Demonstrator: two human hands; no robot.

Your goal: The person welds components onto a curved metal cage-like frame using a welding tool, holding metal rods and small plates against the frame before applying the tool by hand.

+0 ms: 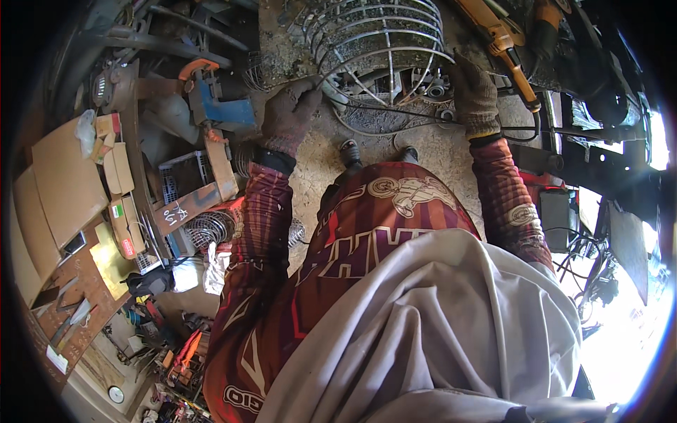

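Note:
A round cage of bent metal wire [384, 32], built of several hoops crossed by ribs, sits at the top middle of the head view. My left hand [293, 109], in a dark worn glove, is closed on the left end of the cage's near curved wire. On the opposite side my right hand [475, 97], in a grey knit glove with a yellow cuff edge, grips the same curved wire. Both gloves hide the exact finger placement. Below the cage, greasy metal parts [437, 88] and a loose loop of thin rod or cable lie on the dirty work surface.
An orange power tool [499, 42] lies beyond my right hand. To the left stand a blue and orange clamp-like machine [215, 102], coils of wire [209, 229] and cardboard [63, 187]. Black cables [582, 254] tangle at the right. My sandalled feet [350, 151] are on the concrete floor.

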